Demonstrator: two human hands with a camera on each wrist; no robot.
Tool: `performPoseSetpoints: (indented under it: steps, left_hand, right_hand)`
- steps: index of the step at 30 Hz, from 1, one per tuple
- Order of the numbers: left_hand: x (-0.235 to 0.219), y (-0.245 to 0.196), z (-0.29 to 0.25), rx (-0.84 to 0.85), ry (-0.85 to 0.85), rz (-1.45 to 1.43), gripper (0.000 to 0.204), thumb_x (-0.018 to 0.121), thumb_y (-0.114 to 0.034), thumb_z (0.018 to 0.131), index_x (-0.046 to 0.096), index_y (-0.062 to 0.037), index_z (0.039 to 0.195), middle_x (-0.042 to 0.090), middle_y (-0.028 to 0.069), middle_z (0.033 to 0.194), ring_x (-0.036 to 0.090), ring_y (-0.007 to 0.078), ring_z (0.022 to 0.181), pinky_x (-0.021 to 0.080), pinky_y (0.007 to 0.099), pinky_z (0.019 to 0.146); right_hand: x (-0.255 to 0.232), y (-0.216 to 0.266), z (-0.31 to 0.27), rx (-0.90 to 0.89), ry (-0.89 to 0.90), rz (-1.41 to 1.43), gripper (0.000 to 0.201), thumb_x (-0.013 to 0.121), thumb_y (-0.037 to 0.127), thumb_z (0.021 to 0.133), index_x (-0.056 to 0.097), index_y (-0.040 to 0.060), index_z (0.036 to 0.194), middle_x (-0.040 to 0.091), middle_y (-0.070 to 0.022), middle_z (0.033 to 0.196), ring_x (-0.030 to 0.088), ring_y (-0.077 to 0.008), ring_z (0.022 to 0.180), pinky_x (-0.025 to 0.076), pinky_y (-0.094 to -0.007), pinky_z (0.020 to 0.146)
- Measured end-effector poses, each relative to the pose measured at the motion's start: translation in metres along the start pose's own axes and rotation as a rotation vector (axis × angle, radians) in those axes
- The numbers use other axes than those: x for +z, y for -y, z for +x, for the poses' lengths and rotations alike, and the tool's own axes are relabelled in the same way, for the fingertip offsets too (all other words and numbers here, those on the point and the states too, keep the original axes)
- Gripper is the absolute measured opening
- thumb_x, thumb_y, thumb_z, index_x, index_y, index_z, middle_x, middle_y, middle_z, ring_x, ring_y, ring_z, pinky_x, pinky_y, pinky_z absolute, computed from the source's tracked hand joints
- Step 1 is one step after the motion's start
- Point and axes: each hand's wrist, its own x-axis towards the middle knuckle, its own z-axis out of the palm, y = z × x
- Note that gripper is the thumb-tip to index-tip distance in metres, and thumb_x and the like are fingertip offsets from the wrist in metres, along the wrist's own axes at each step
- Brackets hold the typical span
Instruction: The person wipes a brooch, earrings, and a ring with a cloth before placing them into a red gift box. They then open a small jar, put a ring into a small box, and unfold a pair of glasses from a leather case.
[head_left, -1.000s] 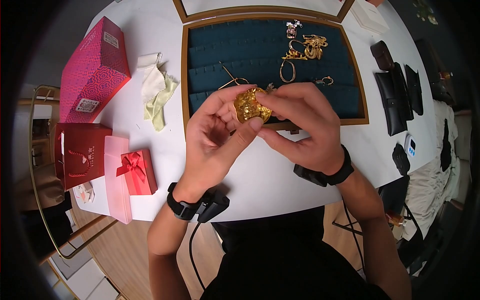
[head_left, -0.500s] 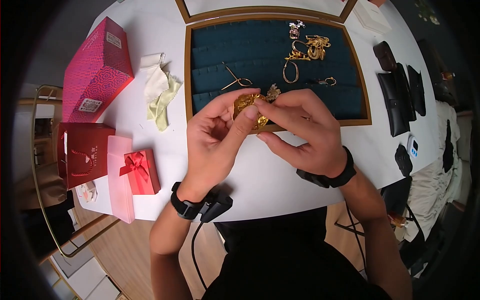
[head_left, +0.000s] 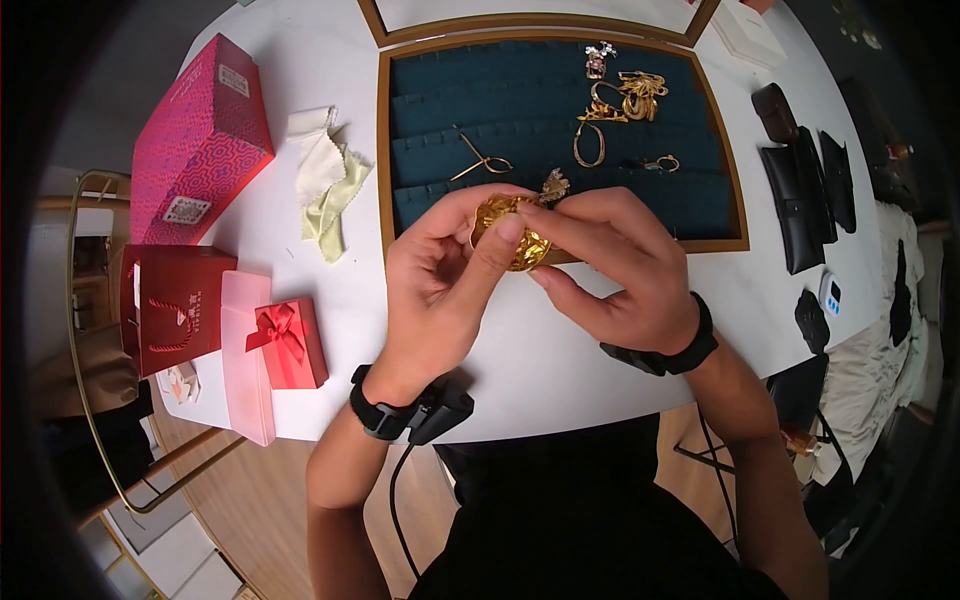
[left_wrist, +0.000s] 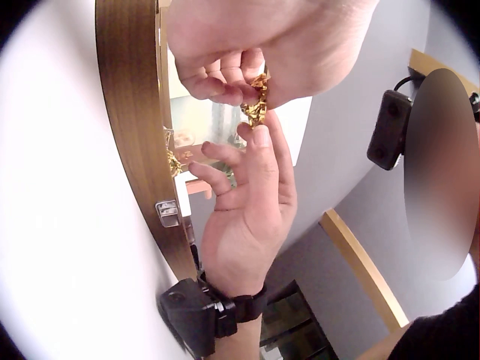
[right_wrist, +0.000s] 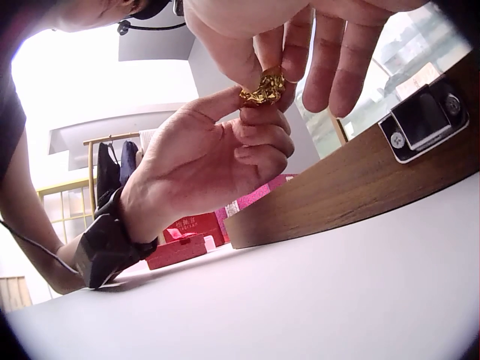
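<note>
A round gold ornament (head_left: pixel 530 252) with a shiny, crinkled surface is held up between both hands, over the front edge of a wood-framed jewelry case (head_left: pixel 741 195). My left hand (head_left: pixel 440 285) pinches it, thumb across its face and fingers behind. At its right side, my right hand (head_left: pixel 632 262) pinches the edge between thumb and forefinger; the other fingers stay loose, as the right wrist view shows. Inside the case, on dark teal lining, lie gold pieces (head_left: pixel 642 95), an oval hoop (head_left: pixel 589 147), a small sparkly piece (head_left: pixel 554 184) and a thin gold piece (head_left: pixel 478 158).
Left on the white table (head_left: pixel 520 360) are a pink patterned box (head_left: pixel 205 140), pale cloths (head_left: pixel 330 185), a red gift bag (head_left: pixel 180 305) and a red bow-tied box (head_left: pixel 300 345). Black cases (head_left: pixel 795 205) lie at right. The glass lid frame (head_left: pixel 540 18) stands raised behind.
My left thumb has slid up across the ornament's face, and the ornament has turned and dropped slightly in the fingers. Both hands still hold it; the head view has shifted a little.
</note>
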Motion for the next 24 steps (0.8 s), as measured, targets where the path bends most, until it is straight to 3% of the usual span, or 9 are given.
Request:
performPoseSetpoints:
  steps: [13,16,18,24]
  left_hand:
    - [0.001,-0.004,0.002,0.023,0.135,-0.112,0.052,0.064,0.004,0.091,0.044,0.0047,0.139,0.064,0.0145,0.121,0.063,0.0158,0.109,0.048,0.0268,0.095]
    - [0.002,-0.001,0.002,-0.009,0.07,-0.233,0.051,0.067,0.004,0.089,0.048,0.0052,0.136,0.066,0.0149,0.118,0.065,0.0169,0.106,0.051,0.0275,0.093]
    - [-0.005,0.006,0.003,0.031,0.126,-0.075,0.046,0.072,0.004,0.085,0.054,0.0052,0.128,0.069,0.0142,0.112,0.067,0.0166,0.101,0.054,0.0281,0.088]
    - [-0.002,0.005,0.002,0.058,0.088,-0.089,0.039,0.078,0.005,0.078,0.061,0.004,0.114,0.07,0.0128,0.102,0.069,0.0159,0.095,0.058,0.0276,0.083]
  right_hand:
    - [-0.007,0.001,0.003,0.103,-0.044,0.031,0.043,0.081,0.01,0.075,0.069,0.0047,0.116,0.062,-0.01,0.1,0.064,-0.0219,0.084,0.054,-0.0304,0.071]
    - [-0.005,0.004,0.004,0.109,-0.071,0.057,0.046,0.083,0.01,0.072,0.069,0.0051,0.115,0.063,-0.0099,0.101,0.064,-0.0216,0.085,0.054,-0.0307,0.072]
    - [-0.004,0.0,0.002,0.093,-0.075,0.042,0.046,0.084,0.009,0.072,0.069,0.0055,0.115,0.063,-0.0095,0.102,0.065,-0.0212,0.086,0.055,-0.0303,0.071]
    - [-0.005,0.003,0.001,0.093,-0.032,0.043,0.039,0.081,0.005,0.074,0.069,0.0057,0.111,0.065,-0.0083,0.101,0.068,-0.0189,0.085,0.058,-0.0275,0.068]
